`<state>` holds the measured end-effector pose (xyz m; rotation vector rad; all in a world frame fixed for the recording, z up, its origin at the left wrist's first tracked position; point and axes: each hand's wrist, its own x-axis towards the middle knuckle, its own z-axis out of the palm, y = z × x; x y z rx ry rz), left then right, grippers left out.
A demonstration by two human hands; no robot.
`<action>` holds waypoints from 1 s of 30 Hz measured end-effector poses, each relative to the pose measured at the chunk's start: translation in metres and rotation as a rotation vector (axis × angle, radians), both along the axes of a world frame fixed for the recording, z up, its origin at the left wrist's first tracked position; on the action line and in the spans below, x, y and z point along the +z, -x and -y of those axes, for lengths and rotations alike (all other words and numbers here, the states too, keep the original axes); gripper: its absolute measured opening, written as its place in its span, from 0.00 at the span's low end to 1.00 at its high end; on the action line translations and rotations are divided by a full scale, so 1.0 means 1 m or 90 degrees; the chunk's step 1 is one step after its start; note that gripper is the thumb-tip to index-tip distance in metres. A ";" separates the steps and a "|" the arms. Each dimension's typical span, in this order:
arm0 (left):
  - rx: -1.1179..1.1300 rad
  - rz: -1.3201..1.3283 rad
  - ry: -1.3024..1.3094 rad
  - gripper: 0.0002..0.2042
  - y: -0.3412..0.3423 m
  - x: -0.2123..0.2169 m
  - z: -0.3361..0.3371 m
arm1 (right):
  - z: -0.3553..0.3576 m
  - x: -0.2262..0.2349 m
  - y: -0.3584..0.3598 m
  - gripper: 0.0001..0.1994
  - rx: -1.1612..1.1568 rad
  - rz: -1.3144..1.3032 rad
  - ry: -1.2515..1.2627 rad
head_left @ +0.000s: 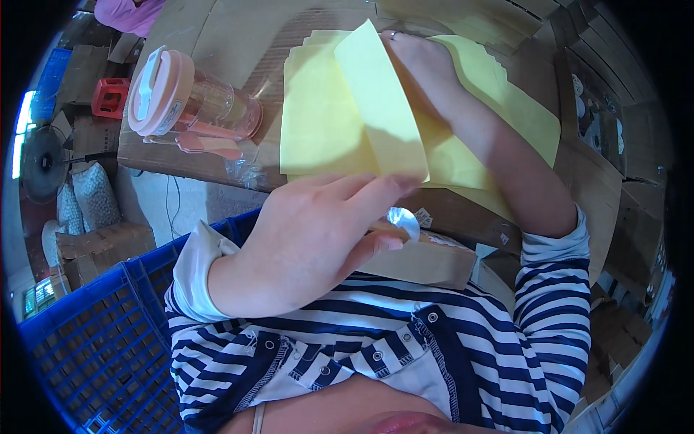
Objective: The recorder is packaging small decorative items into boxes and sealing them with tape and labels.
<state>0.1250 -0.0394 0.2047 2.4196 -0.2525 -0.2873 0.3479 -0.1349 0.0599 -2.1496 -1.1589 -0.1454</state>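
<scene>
Yellow paper sheets (pixel 318 123) lie overlapping in stacks across the middle and right of a large cardboard-covered table (pixel 224 36). Next in size, a blue plastic crate (pixel 130 282) with lattice walls stands at the person's left. Among the sheets, one yellow flap (pixel 379 101) is raised at a slant, its long edge running between the two hands. A clear tumbler with a pink lid (pixel 173 90) sits on the table, left of the paper. A narrow cardboard box (pixel 430 264) is near the person's striped shirt. The left hand (pixel 307 224) has its fingertips at the flap's near corner, thumb spread apart below; whether they pinch it I cannot tell. The right hand (pixel 423 69) reaches behind the flap's far end, its fingers partly hidden, so its grip cannot be told. Smallest, a shiny rounded object (pixel 405 221) shows just beside the left thumb, its kind unclear.
</scene>
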 end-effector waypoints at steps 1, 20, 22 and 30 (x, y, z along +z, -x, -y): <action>0.028 0.107 -0.041 0.23 0.002 -0.001 0.003 | 0.001 0.002 -0.002 0.16 0.012 0.026 0.056; -0.002 -0.072 0.178 0.19 0.015 -0.019 -0.009 | 0.032 0.083 0.053 0.10 0.227 0.195 0.189; -0.005 -0.096 0.211 0.19 0.013 -0.022 -0.015 | 0.067 0.123 0.079 0.08 0.221 -0.055 0.327; -0.018 -0.269 0.411 0.18 0.019 -0.025 -0.014 | 0.137 0.120 0.147 0.22 0.336 -0.383 0.184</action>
